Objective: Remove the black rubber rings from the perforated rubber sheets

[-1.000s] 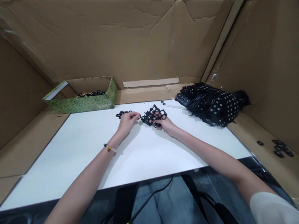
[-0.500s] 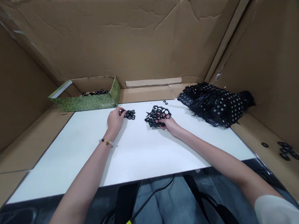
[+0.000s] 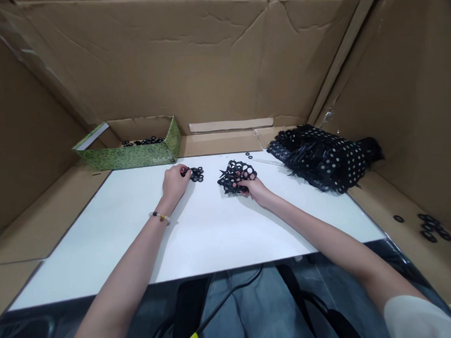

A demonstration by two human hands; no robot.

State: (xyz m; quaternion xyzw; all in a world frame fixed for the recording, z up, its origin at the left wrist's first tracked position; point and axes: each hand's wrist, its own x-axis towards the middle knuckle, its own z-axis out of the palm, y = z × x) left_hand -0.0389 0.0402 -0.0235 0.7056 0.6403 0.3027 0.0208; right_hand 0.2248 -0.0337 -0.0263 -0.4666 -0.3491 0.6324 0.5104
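Note:
My left hand point(image 3: 175, 181), with a beaded bracelet on its wrist, is closed at the left edge of a small pile of black rings point(image 3: 197, 174) on the white tabletop. Its thumb and fingertips pinch rings there; how many is hidden. To the right, my right hand point(image 3: 253, 186) grips a crumpled black sheet full of round holes point(image 3: 234, 177), held with the thumb on top. Some fingers show through the holes.
A green patterned box point(image 3: 130, 156) at the back left holds many black rings. On the right lies a heap of black perforated sheets point(image 3: 323, 156). Two loose rings point(image 3: 249, 155) lie near the back edge, and several more point(image 3: 432, 226) on the cardboard at right.
My left fingertips have shifted very slightly right at the ring pile. My right hand holds the sheet almost in the same place.

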